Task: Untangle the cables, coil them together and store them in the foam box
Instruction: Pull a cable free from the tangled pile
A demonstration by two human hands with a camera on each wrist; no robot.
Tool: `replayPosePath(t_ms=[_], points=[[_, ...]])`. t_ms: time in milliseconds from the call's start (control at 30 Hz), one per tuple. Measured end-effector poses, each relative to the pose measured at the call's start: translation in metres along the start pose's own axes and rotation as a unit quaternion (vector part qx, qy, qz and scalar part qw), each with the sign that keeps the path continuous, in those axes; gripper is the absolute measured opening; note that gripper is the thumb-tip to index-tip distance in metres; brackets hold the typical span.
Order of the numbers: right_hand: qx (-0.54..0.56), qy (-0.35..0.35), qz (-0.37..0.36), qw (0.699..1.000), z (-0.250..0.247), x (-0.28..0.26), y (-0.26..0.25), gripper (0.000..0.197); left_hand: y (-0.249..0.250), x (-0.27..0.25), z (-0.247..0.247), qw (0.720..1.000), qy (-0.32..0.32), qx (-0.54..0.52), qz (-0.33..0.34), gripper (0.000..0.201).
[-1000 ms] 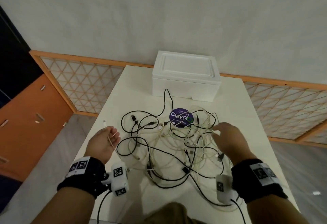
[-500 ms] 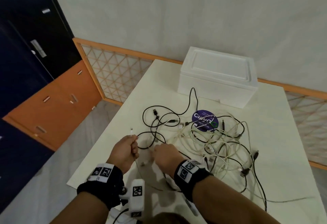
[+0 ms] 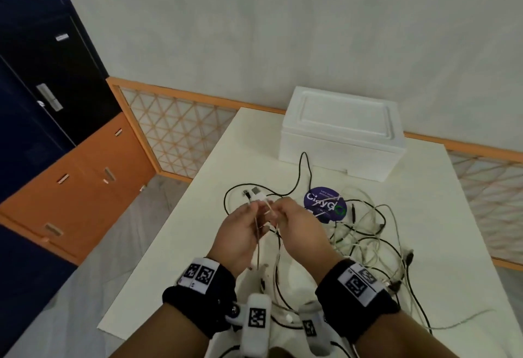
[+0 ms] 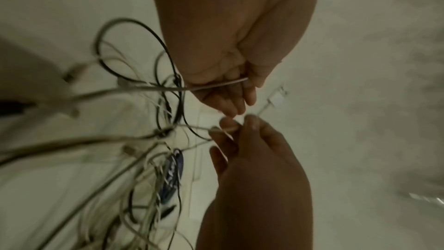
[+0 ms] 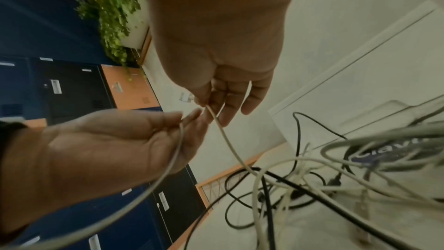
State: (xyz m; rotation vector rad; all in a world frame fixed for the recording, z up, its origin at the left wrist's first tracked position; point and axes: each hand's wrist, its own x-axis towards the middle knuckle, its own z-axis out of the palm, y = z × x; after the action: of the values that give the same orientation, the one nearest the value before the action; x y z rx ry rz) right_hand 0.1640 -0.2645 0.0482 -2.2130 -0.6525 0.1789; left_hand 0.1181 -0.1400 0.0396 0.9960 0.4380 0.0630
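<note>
A tangle of black and white cables (image 3: 365,241) lies on the white table (image 3: 441,230), in front of the white foam box (image 3: 339,134), whose lid is on. Both hands are raised close together over the tangle's left side. My left hand (image 3: 250,212) grips a white cable (image 4: 216,85) across its curled fingers. My right hand (image 3: 278,210) pinches the same white cable (image 5: 222,132) just below its USB plug (image 3: 257,194), which sticks up above the fingers. The cable hangs down from both hands into the tangle.
A round purple sticker (image 3: 325,205) lies under the cables near the box. The table's left edge (image 3: 169,239) drops to a grey floor. Blue lockers (image 3: 34,80), orange cabinets (image 3: 85,188) and a lattice partition (image 3: 175,134) stand to the left. A green plant (image 5: 113,12) shows in the right wrist view.
My right hand crossed from the tangle's right side to meet the left. Both hands rose off the table with the white cable, its plug now pointing up.
</note>
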Motion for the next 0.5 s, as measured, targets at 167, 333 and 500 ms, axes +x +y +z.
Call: replayPosePath(t_ms=[167,333,500], points=[[0.042,0.042,-0.01,0.998,-0.024,-0.005,-0.001,0.025,-0.005,0.003,0.042,0.989,-0.065,0.115,0.071,0.029],[-0.093,-0.01,-0.019,0.995,-0.034,0.001,0.015,0.009,0.035,-0.006,0.076,0.966,-0.065,0.142,0.208,0.028],[-0.144,-0.097,0.061,0.983,-0.046,0.007,0.035,0.01,0.095,0.001,0.088,0.947,-0.113,0.058,0.295,0.029]])
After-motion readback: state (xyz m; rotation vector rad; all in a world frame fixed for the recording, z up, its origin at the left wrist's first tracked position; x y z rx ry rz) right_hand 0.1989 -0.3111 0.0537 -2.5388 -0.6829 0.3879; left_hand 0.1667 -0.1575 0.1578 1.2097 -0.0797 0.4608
